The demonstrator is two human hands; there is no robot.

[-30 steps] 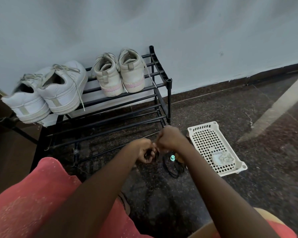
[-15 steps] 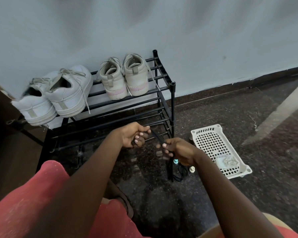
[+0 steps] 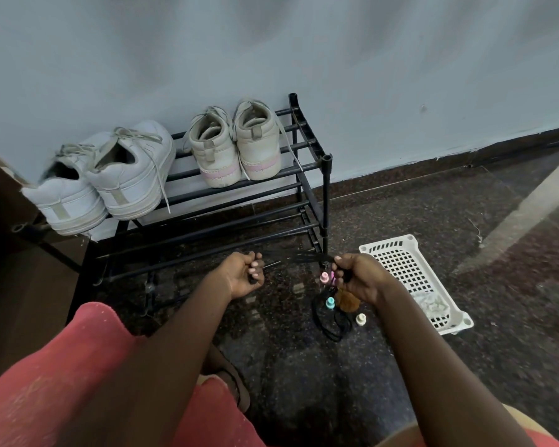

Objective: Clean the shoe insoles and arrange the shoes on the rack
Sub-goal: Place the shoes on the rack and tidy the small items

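A black metal shoe rack [image 3: 327,188] stands against the wall. On its top shelf sit a pair of white sneakers [image 3: 110,182] at the left and a pair of beige sneakers with pink trim [image 3: 236,146] at the right, heels toward me. In front of the rack, above the floor, my left hand [image 3: 244,275] and my right hand [image 3: 357,275] are each shut on an end of a black cord [image 3: 291,256], which is stretched and blurred between them. More of the cord lies coiled on the floor [image 3: 331,321] below my right hand.
A white perforated plastic basket [image 3: 400,262] lies on the dark floor at the right, with a crumpled pale cloth [image 3: 431,306] inside. Small pastel-capped bottles [image 3: 329,303] and a brown brush [image 3: 349,303] stand by the coil. My pink-clad knees fill the foreground.
My hands, together one second ago, have pulled apart sideways, drawing the black cord taut between them. The view has tilted slightly, so the rack sits lower in frame.
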